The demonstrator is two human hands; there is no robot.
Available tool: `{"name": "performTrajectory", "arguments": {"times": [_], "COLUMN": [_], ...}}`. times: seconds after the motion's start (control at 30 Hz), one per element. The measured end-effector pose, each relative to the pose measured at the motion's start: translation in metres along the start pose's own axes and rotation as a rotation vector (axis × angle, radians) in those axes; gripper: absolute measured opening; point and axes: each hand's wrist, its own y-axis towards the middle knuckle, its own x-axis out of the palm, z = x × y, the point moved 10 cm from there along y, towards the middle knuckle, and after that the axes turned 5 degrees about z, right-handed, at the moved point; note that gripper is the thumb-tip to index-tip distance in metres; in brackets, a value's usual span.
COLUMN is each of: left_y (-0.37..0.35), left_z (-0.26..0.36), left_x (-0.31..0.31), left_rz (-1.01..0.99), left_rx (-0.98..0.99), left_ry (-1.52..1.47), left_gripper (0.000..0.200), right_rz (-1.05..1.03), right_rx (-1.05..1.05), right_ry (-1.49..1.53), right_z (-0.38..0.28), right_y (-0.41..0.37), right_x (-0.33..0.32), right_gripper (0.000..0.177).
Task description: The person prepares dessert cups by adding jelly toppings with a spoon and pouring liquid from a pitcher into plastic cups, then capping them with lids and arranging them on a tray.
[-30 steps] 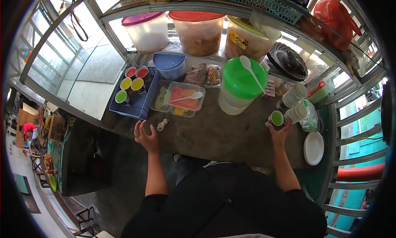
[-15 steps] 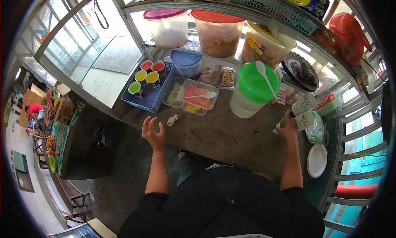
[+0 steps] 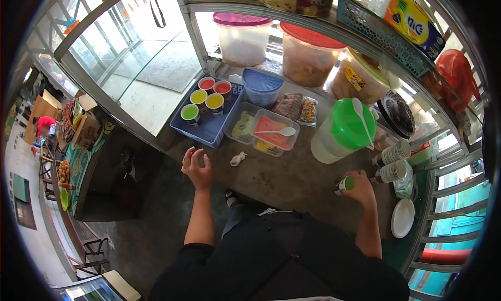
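Observation:
My right hand is closed around a small paper cup with green inside, tilted on its side above the right part of the counter. Just beyond that hand lie stacked paper cups. My left hand hovers near the counter's front edge with its fingers apart and curled, holding nothing. In front of it is a blue basket with several cups of red, yellow and green contents. A crumpled white scrap lies to its right.
Plastic containers with a white spoon stand mid-counter, beside a green-lidded tub with another spoon on top. Large lidded tubs line the back under a shelf. White plates lie at the right edge; a person is far left.
My right hand has moved left with the cup, away from the stacked cups. My left hand stays raised and open. The camera view has shifted, so the counter items appear farther right.

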Motion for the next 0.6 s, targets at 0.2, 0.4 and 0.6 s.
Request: {"name": "performTrajectory", "arguments": {"times": [0.2,0.4,0.6], "left_y": [0.048,0.107,0.147], "left_z": [-0.037,-0.065,-0.060], "left_x": [-0.006,-0.011,0.013], "left_rz": [0.026,-0.002,-0.219], "left_rx": [0.008,0.011,0.159], "left_ry": [-0.005,-0.059,-0.068], "left_gripper": [0.026,0.026,0.028], "right_rz": [-0.050,-0.076,-0.136], "right_rx": [-0.254,-0.533,-0.733], "right_ry": [0.005,0.075,0.034], "right_z": [-0.128,-0.291,-0.440], "right_y": [0.021,0.063,0.097], "right_x": [0.021,0.044,0.069], "right_gripper": [0.055,0.053,0.055]}}
